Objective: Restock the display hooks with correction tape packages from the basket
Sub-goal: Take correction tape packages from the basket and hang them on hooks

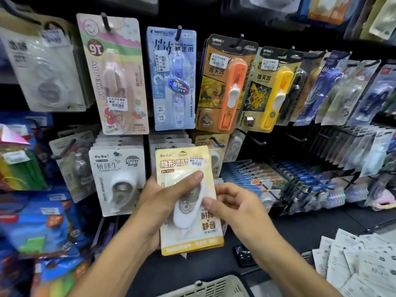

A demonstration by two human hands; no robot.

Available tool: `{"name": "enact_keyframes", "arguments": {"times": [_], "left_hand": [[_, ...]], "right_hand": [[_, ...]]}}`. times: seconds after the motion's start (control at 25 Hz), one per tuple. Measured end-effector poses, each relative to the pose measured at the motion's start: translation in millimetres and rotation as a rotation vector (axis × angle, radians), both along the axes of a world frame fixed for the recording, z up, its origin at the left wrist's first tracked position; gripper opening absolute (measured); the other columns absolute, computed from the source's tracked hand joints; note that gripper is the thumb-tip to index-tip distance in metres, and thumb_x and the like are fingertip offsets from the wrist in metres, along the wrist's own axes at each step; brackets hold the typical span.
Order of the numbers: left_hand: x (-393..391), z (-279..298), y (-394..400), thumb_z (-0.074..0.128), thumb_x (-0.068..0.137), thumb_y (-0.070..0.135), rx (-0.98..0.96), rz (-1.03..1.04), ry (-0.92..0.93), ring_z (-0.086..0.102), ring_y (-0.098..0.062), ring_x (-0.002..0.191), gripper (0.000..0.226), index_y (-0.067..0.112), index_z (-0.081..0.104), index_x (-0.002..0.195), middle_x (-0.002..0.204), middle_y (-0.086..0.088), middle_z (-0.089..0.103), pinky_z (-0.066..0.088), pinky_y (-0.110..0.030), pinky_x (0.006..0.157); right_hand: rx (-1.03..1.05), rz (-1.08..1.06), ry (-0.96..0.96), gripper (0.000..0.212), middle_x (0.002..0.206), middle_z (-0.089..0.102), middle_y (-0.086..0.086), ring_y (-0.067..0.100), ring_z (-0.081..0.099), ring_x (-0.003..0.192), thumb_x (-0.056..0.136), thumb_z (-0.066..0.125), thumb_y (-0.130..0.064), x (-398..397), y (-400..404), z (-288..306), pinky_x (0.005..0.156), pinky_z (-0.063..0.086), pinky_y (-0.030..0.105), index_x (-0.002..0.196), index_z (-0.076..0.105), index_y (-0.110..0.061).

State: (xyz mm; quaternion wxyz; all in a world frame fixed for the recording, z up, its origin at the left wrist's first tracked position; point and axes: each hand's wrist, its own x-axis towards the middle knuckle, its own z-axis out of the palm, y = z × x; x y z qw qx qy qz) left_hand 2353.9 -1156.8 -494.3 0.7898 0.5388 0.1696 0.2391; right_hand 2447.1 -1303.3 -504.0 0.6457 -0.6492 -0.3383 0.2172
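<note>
— What's the person wearing on the arms?

— Nothing I can see; both forearms come up bare from the bottom edge of the frame, no sleeves or cuffs showing; the left hand [169, 194] sits at lower centre, the right hand [233, 205] just to its right.

— Any rings, a watch, gloves?

— Both hands ungloved; fingers and wrists plain; fingernails cut short.

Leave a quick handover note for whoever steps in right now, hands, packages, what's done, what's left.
Left hand grips a small stack of yellow correction tape packages, thumb across the blister. Right hand pinches the stack's right edge.
Matching yellow packages hang on the hook just behind.
The basket is at the bottom edge, contents not visible.
Done: stack picked up.
Left: hang these on that hook, then check the basket for more.
</note>
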Motion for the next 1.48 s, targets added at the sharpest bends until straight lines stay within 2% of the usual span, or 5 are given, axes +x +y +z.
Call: {"name": "enact_keyframes", "arguments": {"times": [0.24, 0.48, 0.84, 1.04, 1.48], "left_hand": [[-10.6, 0.4, 2.4, 0.096, 0.053, 0.034, -0.004, -0.057, -0.005, 0.078, -0.023, 0.094, 0.075, 0.019, 0.069, 0.121, 0.108, -0.006, 0.079, 0.062, -0.029, 0.065], [-17.7, -4.0, 9.0, 0.085, 0.056, 0.023, 0.014, 0.072, -0.029, 0.078, -0.027, 0.090, 0.049, 0.019, 0.074, 0.104, 0.104, -0.008, 0.080, 0.060, -0.038, 0.070], [-17.3, -0.5, 13.4, 0.084, 0.057, 0.029, 0.095, 0.223, -0.067, 0.077, -0.021, 0.096, 0.060, 0.019, 0.070, 0.114, 0.105, 0.000, 0.080, 0.057, -0.040, 0.083], [-8.5, -2.5, 3.0, 0.099, 0.048, 0.031, 0.161, 0.171, -0.087, 0.078, -0.016, 0.088, 0.070, 0.022, 0.068, 0.110, 0.100, 0.001, 0.081, 0.059, -0.021, 0.063], [-17.3, 5.3, 17.0, 0.070, 0.086, 0.001, 0.136, 0.269, -0.089, 0.078, -0.012, 0.085, 0.032, 0.020, 0.068, 0.111, 0.099, 0.004, 0.081, 0.059, -0.021, 0.058]], "right_hand": [[0.023, -0.187, 0.041, 0.009, 0.084, 0.076, 0.006, 0.029, 0.072, 0.082, 0.092, 0.069, -0.024, 0.4, -2.1, -5.2, 0.081, 0.057, 0.050, 0.085, 0.073, -0.027], [-0.038, -0.417, 0.165, 0.014, 0.071, 0.071, 0.005, 0.014, 0.055, 0.043, 0.101, 0.058, -0.028, 29.8, -15.1, -3.0, 0.035, 0.038, 0.024, 0.095, 0.060, -0.017], [-0.129, -0.424, 0.122, 0.041, 0.129, 0.053, -0.008, 0.013, 0.063, 0.099, 0.096, 0.068, -0.017, 27.1, -12.1, -2.8, 0.083, 0.057, 0.040, 0.128, 0.048, -0.034], [-0.037, -0.031, -0.020, 0.010, 0.089, 0.077, -0.002, 0.011, 0.070, 0.076, 0.091, 0.075, -0.022, -8.4, 4.9, -7.2, 0.069, 0.056, 0.022, 0.101, 0.072, -0.023], [-0.065, -0.604, -0.032, 0.013, 0.078, 0.072, 0.010, 0.026, 0.056, 0.052, 0.099, 0.060, -0.036, 29.6, -12.0, -9.2, 0.050, 0.044, 0.043, 0.090, 0.061, -0.026]]}}
